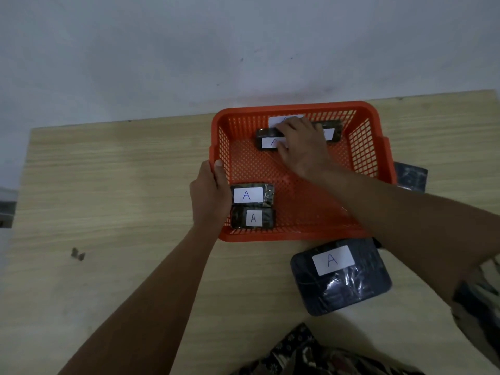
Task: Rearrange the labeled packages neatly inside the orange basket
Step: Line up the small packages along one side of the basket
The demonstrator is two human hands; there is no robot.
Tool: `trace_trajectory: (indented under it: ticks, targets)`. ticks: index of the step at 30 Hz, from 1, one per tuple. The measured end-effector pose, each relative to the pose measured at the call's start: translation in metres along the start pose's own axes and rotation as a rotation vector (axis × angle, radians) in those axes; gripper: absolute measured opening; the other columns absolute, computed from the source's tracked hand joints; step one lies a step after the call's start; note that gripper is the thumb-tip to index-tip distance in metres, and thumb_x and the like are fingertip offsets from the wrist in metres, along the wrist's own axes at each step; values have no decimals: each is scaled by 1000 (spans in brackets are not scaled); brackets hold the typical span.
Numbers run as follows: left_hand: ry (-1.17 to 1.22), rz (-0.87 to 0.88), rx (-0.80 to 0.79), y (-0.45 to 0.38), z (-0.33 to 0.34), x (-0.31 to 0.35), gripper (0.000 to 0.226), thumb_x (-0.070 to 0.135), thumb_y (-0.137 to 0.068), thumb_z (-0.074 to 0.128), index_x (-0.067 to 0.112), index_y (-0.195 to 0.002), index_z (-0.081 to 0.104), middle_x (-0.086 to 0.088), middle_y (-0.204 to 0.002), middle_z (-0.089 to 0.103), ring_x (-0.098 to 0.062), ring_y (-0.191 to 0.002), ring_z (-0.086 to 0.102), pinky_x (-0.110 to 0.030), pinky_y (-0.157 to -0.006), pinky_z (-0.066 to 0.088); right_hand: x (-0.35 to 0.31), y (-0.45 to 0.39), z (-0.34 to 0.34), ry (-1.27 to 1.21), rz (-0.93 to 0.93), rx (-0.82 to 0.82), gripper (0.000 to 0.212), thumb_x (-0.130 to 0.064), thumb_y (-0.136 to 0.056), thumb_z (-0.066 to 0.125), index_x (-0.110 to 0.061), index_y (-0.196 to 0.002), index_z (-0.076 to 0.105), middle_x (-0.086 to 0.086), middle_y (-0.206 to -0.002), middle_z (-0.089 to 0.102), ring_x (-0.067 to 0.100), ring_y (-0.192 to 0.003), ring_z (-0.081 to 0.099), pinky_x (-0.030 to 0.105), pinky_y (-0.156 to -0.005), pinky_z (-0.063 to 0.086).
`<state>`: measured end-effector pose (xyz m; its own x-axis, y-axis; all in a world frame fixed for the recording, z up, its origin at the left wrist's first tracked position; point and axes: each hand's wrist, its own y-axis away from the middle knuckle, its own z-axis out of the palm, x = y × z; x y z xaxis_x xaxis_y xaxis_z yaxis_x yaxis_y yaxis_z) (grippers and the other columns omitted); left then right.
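Left hand [209, 196] curls in a closed grip, thumb over the top; right hand [303, 147] reaches forward palm-down, fingers bent, forearm extended.

Dim, soft-focus view, edges seemingly warped, corners dark.

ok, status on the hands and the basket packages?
Left hand grips orange basket rim. Right hand on far packages. Two A packages near corner. Large package outside.

Handwritten "A" on white labels: two small packages [253, 194] [253, 218] in orange basket [297, 106], dark package [341, 277] on table
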<state>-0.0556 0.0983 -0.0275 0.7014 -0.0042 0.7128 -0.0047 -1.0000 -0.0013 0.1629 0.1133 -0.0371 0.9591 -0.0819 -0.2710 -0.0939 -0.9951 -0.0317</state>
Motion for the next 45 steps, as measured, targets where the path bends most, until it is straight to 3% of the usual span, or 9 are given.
trace_trajectory:
  ticks: [2, 8, 12, 15, 20, 26, 30, 32, 45]
  targets:
    - [3, -2, -5, 0, 0, 0, 33, 34, -102, 33, 10, -91, 54, 5, -74, 56, -8, -60, 51, -27, -53, 41, -2, -4, 0, 15, -22, -13, 38, -30, -94, 57, -13, -128, 60, 11, -131, 54, 31, -124, 45, 44, -99, 33]
    - [-9, -18, -16, 0, 0, 1, 32, 35, -102, 33, 12, -92, 54, 9, -73, 54, 4, -61, 48, -15, -51, 34, -14, 0, 6, -111, -52, -69, 24, -28, -94, 59, -19, -116, 60, 3, -118, 66, 23, -111, 58, 42, -100, 39]
    - [-8, -16, -13, 0, -1, 1, 33, 36, -102, 33, 12, -93, 55, 6, -77, 57, -1, -61, 51, -17, -52, 36, -26, 0, 7, -572, 78, -365, 19, -27, -95, 61, -24, -114, 65, -4, -110, 64, 14, -101, 59, 27, -81, 49]
    - [-3, -21, -14, 0, -1, 2, 35, 36, -102, 33, 11, -94, 55, 3, -78, 59, -17, -67, 57, -29, -57, 43, -30, 2, 16, -638, 97, -499, 21, -28, -99, 56, -24, -115, 68, -9, -106, 61, 12, -99, 57, 17, -67, 37]
    - [-12, -21, -4, 0, -1, 1, 35, 35, -102, 33, 8, -94, 54, -1, -79, 60, -20, -68, 55, -32, -61, 40, -30, 14, 24, -580, -22, -331, 25, -27, -99, 55, -22, -118, 70, -5, -105, 63, 9, -91, 55, 15, -67, 35]
    - [-14, -22, -4, 0, -1, 2, 35, 35, -102, 33, 9, -95, 55, 2, -81, 59, -18, -69, 54, -29, -63, 36, -35, 19, 23, -438, 17, -329, 42, -41, -101, 46, -27, -140, 51, 8, -132, 53, 24, -122, 48, 29, -96, 33]
    - [-9, -16, -7, 0, -2, 2, 36, 35, -102, 33, 8, -94, 55, -8, -84, 65, -24, -72, 58, -34, -63, 42, -13, 18, 1, -275, 64, 165, 40, -31, -98, 47, -20, -136, 52, 6, -131, 54, 22, -121, 50, 35, -100, 35]
    - [-24, -12, -9, 0, -2, 2, 36, 35, -102, 33, 8, -94, 55, -7, -82, 65, -24, -71, 58, -35, -63, 44, 9, 16, -8, -114, 127, 284, 35, -26, -94, 49, -18, -127, 56, 6, -126, 58, 25, -117, 52, 42, -98, 39]
    - [-36, 8, 0, 0, -3, 5, 35, 33, -102, 33, 7, -93, 54, -4, -78, 61, -26, -70, 58, -37, -62, 45, 45, 12, -22, 226, -20, 32, 37, -27, -88, 64, -11, -121, 56, 15, -123, 57, 36, -115, 51, 51, -96, 39]
